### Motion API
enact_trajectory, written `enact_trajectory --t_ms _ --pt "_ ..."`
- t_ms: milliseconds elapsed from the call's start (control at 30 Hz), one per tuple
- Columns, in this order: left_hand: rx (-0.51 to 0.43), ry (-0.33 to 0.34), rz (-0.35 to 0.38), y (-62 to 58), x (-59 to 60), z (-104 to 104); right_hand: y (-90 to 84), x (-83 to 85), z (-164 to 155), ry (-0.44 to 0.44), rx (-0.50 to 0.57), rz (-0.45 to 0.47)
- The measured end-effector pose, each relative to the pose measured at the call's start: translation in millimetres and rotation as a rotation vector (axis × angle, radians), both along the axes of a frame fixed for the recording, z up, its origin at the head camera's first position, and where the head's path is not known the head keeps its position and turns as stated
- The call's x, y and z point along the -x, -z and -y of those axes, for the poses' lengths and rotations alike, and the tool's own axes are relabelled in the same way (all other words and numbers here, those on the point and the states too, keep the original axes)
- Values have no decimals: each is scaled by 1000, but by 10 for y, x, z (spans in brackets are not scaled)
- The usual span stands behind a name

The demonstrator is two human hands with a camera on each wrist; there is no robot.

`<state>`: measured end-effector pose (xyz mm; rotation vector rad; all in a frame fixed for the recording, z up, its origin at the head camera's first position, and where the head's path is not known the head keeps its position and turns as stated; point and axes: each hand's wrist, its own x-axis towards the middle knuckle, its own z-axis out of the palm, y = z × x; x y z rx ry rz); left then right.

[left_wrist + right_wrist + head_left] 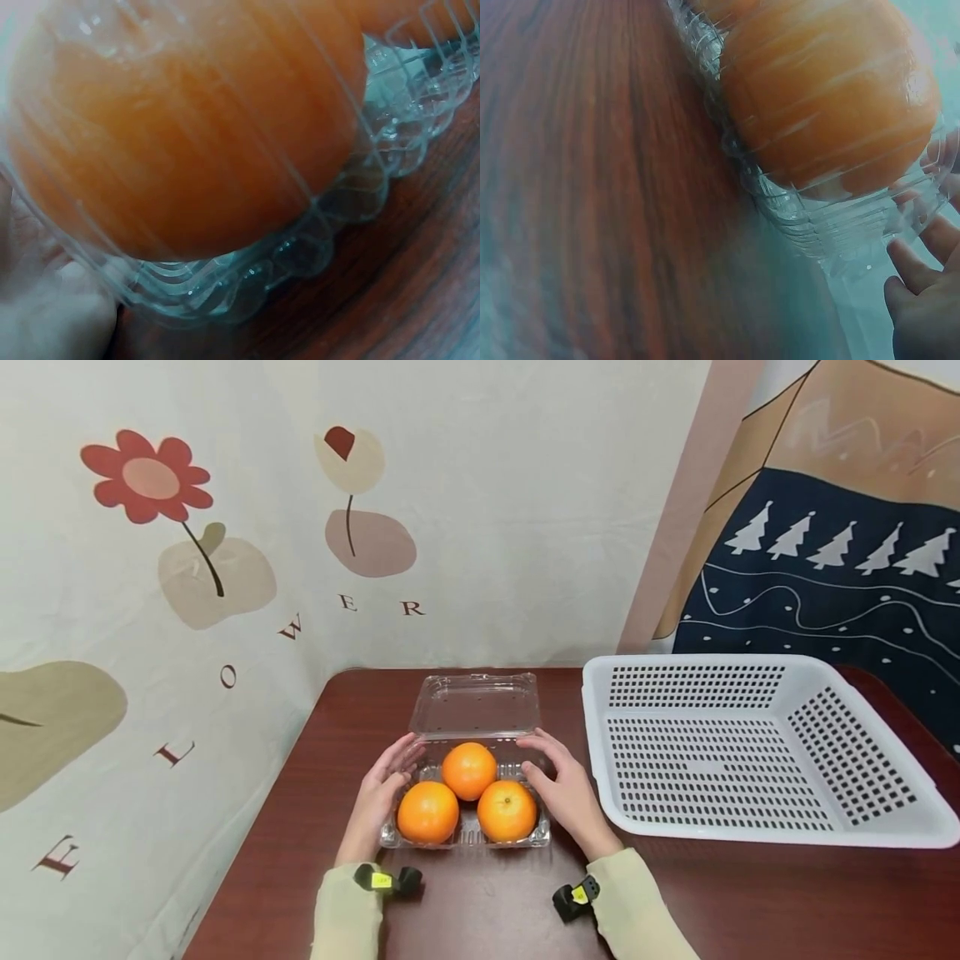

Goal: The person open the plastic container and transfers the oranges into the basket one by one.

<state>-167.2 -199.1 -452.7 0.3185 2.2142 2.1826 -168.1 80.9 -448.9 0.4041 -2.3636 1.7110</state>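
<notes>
A clear plastic clamshell box (465, 840) sits on the dark wooden table (480, 902), its lid (475, 704) folded open toward the wall. Three oranges lie inside: front left (427, 811), back middle (468, 770), front right (507, 810). My left hand (382, 785) rests against the box's left side with relaxed fingers. On the opposite side my right hand (558, 781) touches the rim, fingers nearly straight. The left wrist view shows an orange (187, 127) through the ribbed box wall (315, 247). The right wrist view shows an orange (825, 97), the box wall (832, 232) and my fingertips (922, 300).
A white perforated plastic basket (697, 661) stands to the right of the box, close to my right hand. Printed cloth backdrops hang behind the table and along its left edge. Bare tabletop (592, 187) lies in front of the box.
</notes>
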Motion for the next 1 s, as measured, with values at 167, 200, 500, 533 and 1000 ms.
enact_trajectory --t_ms 167,200,500,533,1000 --pt "8 -16 2 -61 -20 -33 -30 9 15 3 -48 -90" --pt "6 -21 7 -90 -31 -45 -38 11 19 3 -64 -114" --pt "-3 -50 44 -159 -57 -84 -91 -19 58 21 -211 -172" --pt "-2 -57 42 -121 -42 -74 -94 -26 65 18 -219 -170" --pt "20 -55 46 -222 -107 -111 -145 -89 157 -49 -317 -265"
